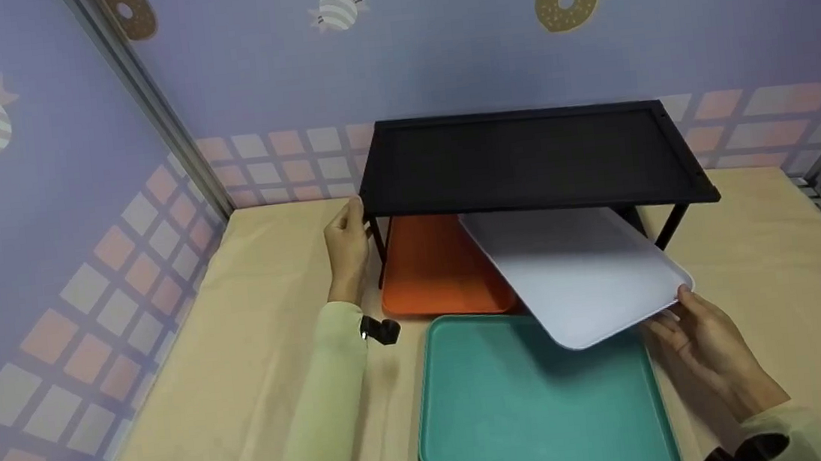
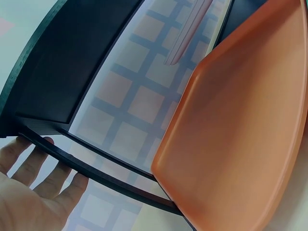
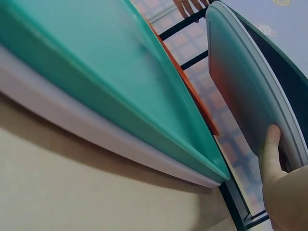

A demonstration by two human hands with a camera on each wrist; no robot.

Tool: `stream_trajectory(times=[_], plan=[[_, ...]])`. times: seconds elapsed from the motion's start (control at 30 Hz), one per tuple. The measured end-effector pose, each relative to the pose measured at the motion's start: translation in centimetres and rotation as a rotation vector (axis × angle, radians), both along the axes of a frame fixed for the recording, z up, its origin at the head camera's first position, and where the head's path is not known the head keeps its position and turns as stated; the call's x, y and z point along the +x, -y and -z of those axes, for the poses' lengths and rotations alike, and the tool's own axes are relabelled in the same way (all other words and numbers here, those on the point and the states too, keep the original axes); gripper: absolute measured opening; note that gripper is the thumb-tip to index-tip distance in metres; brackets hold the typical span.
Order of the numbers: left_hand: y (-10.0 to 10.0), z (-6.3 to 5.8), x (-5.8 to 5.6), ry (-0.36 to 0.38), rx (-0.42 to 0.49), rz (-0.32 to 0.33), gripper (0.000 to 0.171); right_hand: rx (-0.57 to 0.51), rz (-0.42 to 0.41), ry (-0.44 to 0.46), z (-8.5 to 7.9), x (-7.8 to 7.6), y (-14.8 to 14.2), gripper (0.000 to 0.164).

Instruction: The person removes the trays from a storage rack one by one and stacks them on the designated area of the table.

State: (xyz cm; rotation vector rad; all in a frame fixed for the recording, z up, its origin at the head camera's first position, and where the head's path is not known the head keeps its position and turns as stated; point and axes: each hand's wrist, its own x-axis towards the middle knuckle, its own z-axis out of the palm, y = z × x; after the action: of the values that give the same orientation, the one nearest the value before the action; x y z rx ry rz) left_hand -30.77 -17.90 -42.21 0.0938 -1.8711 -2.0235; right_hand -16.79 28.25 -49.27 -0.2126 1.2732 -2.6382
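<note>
A white tray (image 1: 580, 267) slants out from beneath a low black rack (image 1: 532, 162), its near end raised. My right hand (image 1: 715, 348) pinches that tray at its near right corner; in the right wrist view the thumb (image 3: 272, 137) lies against its underside. At the rack's front left corner, my left hand (image 1: 347, 252) holds the frame, with fingers (image 2: 36, 166) against the leg in the left wrist view. An orange tray (image 1: 437, 273) lies under the rack, partly covered by the white one. Nearer me lies a teal tray (image 1: 540, 406), under the white tray's raised end.
Beneath the teal tray the right wrist view shows a pale tray (image 3: 110, 149) stacked. A cream cloth (image 1: 241, 352) covers the table. Patterned walls (image 1: 453, 46) close in the back and sides. The rack's thin front right leg (image 1: 672, 226) stands close beside the white tray.
</note>
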Motion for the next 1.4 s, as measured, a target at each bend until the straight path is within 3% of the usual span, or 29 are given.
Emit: stream_trajectory(times=[0.27, 0.6, 0.87, 1.4], plan=[[-0.05, -0.08, -0.01, -0.016, 0.001, -0.003, 0.048, -0.008, -0.001, 0.008, 0.00, 0.03, -0.11, 0.035], [0.15, 0.01, 0.05, -0.009, 0.007, 0.015, 0.043, 0.048, 0.003, -0.028, 0.04, 0.09, -0.20, 0.037], [0.07, 0.05, 0.20, -0.010, -0.007, 0.003, 0.049, 0.069, -0.001, -0.031, 0.21, 0.34, -0.28, 0.036], [0.02, 0.05, 0.00, 0.013, 0.001, -0.007, 0.039, 0.176, 0.028, -0.008, -0.34, 0.59, -0.27, 0.035]])
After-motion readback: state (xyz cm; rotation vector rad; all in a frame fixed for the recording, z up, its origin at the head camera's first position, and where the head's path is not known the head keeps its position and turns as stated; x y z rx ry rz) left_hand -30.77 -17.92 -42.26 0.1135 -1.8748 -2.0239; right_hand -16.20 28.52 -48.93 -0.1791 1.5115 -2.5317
